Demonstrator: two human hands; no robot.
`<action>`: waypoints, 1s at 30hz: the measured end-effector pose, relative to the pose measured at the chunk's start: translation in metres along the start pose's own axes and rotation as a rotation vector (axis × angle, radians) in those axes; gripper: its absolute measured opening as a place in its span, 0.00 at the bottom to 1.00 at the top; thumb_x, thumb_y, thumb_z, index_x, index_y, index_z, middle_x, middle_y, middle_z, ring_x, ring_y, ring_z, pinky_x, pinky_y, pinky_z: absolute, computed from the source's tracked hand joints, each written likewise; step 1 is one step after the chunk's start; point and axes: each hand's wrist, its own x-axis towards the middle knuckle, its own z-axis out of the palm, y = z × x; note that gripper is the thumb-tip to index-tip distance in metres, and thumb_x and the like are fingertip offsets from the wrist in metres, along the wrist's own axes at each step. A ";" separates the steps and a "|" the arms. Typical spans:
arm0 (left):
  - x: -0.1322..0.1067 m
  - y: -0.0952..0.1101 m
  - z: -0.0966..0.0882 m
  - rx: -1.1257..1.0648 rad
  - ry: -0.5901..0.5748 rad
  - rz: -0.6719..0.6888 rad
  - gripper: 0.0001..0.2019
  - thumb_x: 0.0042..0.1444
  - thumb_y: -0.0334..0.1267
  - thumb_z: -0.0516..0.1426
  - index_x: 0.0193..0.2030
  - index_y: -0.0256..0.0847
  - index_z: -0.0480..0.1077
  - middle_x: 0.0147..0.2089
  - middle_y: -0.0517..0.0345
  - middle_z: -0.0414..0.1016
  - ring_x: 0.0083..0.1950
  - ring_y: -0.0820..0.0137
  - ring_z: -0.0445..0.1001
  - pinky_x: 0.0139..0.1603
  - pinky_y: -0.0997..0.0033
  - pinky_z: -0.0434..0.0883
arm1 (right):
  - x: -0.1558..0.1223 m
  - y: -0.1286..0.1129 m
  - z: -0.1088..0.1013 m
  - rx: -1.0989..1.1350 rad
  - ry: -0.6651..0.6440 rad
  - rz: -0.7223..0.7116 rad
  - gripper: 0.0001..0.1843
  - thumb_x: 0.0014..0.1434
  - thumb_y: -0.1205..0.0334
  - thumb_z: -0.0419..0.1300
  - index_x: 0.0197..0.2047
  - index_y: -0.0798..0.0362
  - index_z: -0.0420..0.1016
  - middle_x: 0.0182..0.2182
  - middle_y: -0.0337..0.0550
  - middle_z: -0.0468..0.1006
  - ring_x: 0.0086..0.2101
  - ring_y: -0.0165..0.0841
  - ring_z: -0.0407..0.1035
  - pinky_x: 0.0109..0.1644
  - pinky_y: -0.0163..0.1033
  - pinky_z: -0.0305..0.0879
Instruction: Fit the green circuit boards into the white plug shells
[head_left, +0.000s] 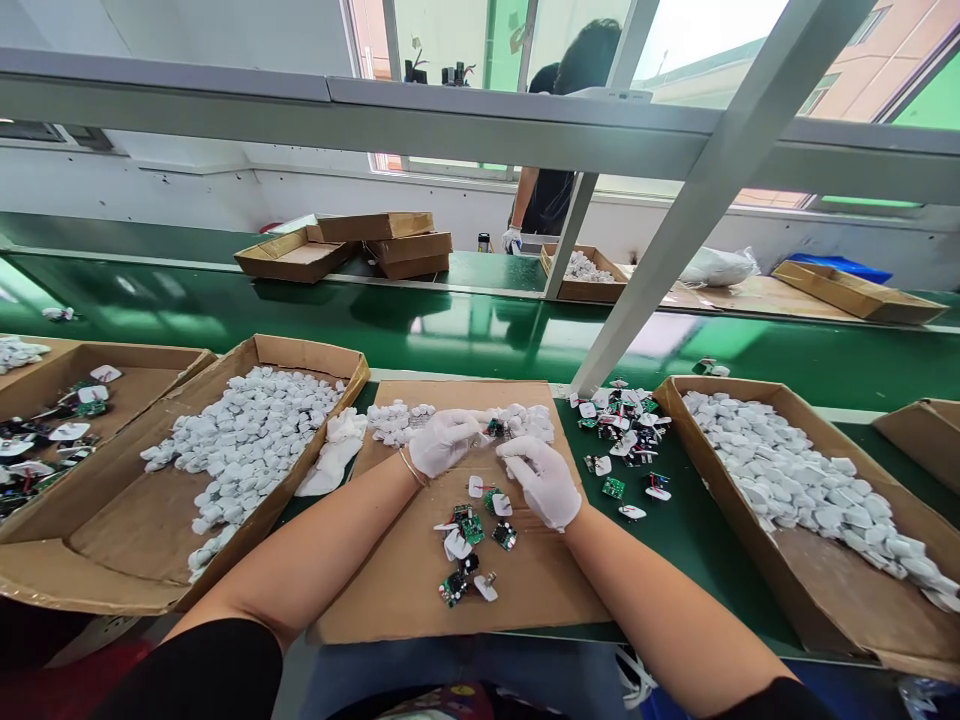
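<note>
Well, the left hand [444, 443] and right hand [540, 482], both gloved, curl narrow above a cardboard sheet [397, 570]; I cannot tell if they hold anything. About six small circuit boards [472, 530] lie just below; their print is too small to read.

The left glove [444, 442] and right glove [540, 482] are thin white fabric. A slim metal bangle [412, 468] circles the left wrist, black sleeves [202, 670] end well above both wrists, and blue trousers [450, 680] show below.
</note>
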 end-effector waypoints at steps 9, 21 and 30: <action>-0.004 0.001 0.006 -0.137 -0.058 -0.083 0.27 0.32 0.27 0.71 0.44 0.38 0.74 0.41 0.53 0.77 0.41 0.70 0.74 0.42 0.70 0.71 | -0.002 0.008 0.010 -0.027 -0.030 0.034 0.12 0.54 0.64 0.61 0.43 0.53 0.74 0.31 0.42 0.76 0.32 0.34 0.70 0.40 0.41 0.69; 0.003 0.002 -0.009 0.061 0.014 -0.077 0.17 0.36 0.34 0.69 0.37 0.34 0.77 0.38 0.51 0.80 0.39 0.68 0.75 0.45 0.68 0.71 | 0.003 0.008 0.013 0.365 0.077 0.277 0.22 0.49 0.57 0.68 0.47 0.52 0.74 0.43 0.49 0.80 0.43 0.41 0.75 0.47 0.46 0.73; 0.002 0.000 -0.009 0.050 0.018 -0.096 0.19 0.34 0.33 0.70 0.38 0.34 0.78 0.39 0.51 0.80 0.40 0.67 0.75 0.46 0.67 0.70 | 0.009 0.001 0.008 0.352 0.144 0.163 0.22 0.57 0.54 0.62 0.54 0.48 0.72 0.50 0.49 0.75 0.48 0.40 0.71 0.51 0.47 0.71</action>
